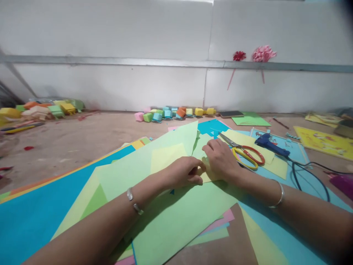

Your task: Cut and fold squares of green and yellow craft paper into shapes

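My left hand (185, 172) and my right hand (220, 159) meet over a small pale yellow-green paper piece (205, 176) lying on a pile of light green sheets (168, 217). The left fingers pinch its near edge. The right hand lies flat on it and presses it down. Each wrist wears a silver bangle. Just right of my right hand lie scissors (244, 151) with yellow and red handles, on a pale yellow sheet (249, 141).
A blue glue gun (268, 144) with a black cord (309, 176) lies at the right on blue paper (33, 213). Small coloured paper boxes (173, 113) line the wall, with more at far left (41, 108). Paper flowers (263, 53) sit on a wall ledge. Yellow printed sheets (325, 141) lie far right.
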Demonstrator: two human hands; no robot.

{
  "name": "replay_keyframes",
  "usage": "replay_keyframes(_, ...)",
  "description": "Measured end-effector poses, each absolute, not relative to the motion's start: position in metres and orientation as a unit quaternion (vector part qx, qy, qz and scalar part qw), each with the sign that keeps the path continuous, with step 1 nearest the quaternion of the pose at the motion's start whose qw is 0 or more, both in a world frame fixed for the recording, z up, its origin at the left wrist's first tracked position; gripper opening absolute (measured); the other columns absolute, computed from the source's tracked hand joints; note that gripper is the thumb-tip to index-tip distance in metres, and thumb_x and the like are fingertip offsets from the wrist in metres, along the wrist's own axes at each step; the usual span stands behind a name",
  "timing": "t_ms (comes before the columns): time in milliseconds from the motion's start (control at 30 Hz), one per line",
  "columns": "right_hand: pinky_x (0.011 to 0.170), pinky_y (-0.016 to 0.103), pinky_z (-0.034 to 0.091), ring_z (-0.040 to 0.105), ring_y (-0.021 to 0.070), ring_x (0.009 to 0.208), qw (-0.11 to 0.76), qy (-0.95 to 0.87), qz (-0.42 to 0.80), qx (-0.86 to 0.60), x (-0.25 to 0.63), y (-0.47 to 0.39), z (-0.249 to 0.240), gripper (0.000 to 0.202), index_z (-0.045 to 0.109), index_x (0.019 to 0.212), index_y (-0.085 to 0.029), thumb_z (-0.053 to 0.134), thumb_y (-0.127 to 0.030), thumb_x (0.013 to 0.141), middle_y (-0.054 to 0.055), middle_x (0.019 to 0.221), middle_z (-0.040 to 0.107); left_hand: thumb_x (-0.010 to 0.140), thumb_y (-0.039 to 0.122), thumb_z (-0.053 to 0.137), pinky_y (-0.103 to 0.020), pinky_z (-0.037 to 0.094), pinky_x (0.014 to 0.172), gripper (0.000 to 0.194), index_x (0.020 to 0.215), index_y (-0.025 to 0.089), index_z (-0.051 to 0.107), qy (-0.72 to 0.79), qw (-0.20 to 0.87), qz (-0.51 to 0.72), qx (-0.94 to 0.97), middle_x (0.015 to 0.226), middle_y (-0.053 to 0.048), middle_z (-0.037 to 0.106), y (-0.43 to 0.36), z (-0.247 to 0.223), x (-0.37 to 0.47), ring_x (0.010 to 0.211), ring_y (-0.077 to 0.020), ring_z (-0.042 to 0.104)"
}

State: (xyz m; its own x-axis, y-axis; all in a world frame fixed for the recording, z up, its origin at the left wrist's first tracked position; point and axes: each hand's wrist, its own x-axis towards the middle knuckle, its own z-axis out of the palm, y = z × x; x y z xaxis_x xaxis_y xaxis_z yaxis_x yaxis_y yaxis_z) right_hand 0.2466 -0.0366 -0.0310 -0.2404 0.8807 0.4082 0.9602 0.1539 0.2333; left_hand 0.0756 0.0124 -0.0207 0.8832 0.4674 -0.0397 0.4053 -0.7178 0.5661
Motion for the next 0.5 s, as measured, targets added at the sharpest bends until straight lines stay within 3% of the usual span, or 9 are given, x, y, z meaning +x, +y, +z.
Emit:
replay_keyframes(67, 0.064, 0.034, 0.023, 0.041, 0.0231, 0.079, 0.076, -0.763, -0.255, -0.589, 0.252, -0.045, -0.019, 0.023, 0.062, 0.076, -0.015, 0.045, -0.002, 0.083, 0.012, 0.085, 0.057, 0.076, 0.026, 0.068, -0.022, 0.031, 0.056, 0.023, 0.097, 0.018, 0.065, 0.219, 0.288, 0.062, 0.93, 0.059, 0.006, 0.049, 0.013, -0.021, 0.075, 0.055, -0.0109, 0.041)
replay_keyframes(167, 0.061, 0.034, 0.019, 0.04, 0.0213, 0.072, 0.045, -0.805, -0.276, -0.523, 0.245, -0.071, -0.013, 0.023, 0.061, 0.069, -0.016, 0.048, -0.003, 0.082, 0.008, 0.073, 0.056, 0.076, 0.026, 0.064, -0.023, 0.027, 0.055, 0.009, 0.081, 0.018, 0.062, 0.186, 0.273, 0.07, 0.941, 0.056, 0.006, 0.045, 0.014, -0.023, 0.075, 0.054, -0.0109, 0.037)
replay_keyframes(333, 0.055, 0.035, 0.011, 0.04, 0.0201, 0.058, 0.002, -0.817, -0.271, -0.509, 0.225, -0.116, -0.039, 0.019, 0.066, 0.087, -0.013, 0.054, -0.005, 0.074, 0.006, 0.063, 0.055, 0.075, 0.024, 0.062, -0.023, 0.023, 0.054, 0.022, 0.062, 0.018, 0.046, 0.187, 0.256, 0.052, 0.947, 0.056, 0.006, 0.038, 0.015, -0.022, 0.076, 0.055, -0.0106, 0.033)
replay_keyframes(500, 0.054, 0.034, 0.009, 0.043, 0.0191, 0.051, -0.028, -0.788, -0.278, -0.549, 0.237, -0.131, -0.052, 0.028, 0.069, 0.09, -0.007, 0.059, -0.006, 0.064, 0.007, 0.057, 0.056, 0.075, 0.026, 0.063, -0.023, 0.023, 0.053, 0.012, 0.07, 0.018, 0.054, 0.189, 0.261, 0.052, 0.945, 0.058, 0.005, 0.041, 0.017, -0.024, 0.075, 0.056, -0.0111, 0.036)
